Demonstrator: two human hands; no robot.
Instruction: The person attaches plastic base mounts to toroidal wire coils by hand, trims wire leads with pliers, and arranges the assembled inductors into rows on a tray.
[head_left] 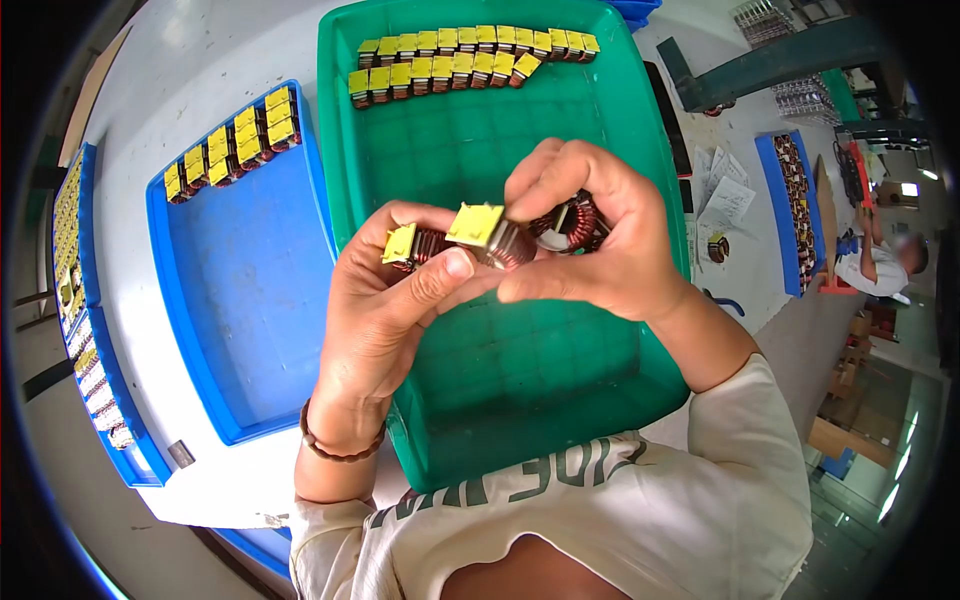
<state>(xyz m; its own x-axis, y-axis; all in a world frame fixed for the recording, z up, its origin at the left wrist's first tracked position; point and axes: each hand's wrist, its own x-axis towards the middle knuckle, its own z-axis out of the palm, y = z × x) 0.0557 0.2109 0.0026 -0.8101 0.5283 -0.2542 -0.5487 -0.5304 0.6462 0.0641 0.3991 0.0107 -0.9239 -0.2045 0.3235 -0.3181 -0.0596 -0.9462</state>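
Observation:
Over the green tray point(540, 395) both my hands are raised close together. My left hand point(365, 285) is closed around a copper-wound choke coil with a yellow base point(400, 243). A second yellow-based choke coil point(478, 226) sits between my left thumb and the fingers of my right hand point(615, 235). Curled in my right hand is another choke coil point(565, 228), its round winding facing the camera. Fingers partly hide all of these coils. Two rows of yellow-topped choke coils point(440, 70) stand at the far end of the green tray.
A blue tray point(265, 350) on the left holds several coils at its far end. Further left are more filled blue trays point(135, 450). On the right lie papers point(730, 200), a loose coil point(717, 248) and another filled blue tray point(775, 175). Another person point(880, 265) is in the background.

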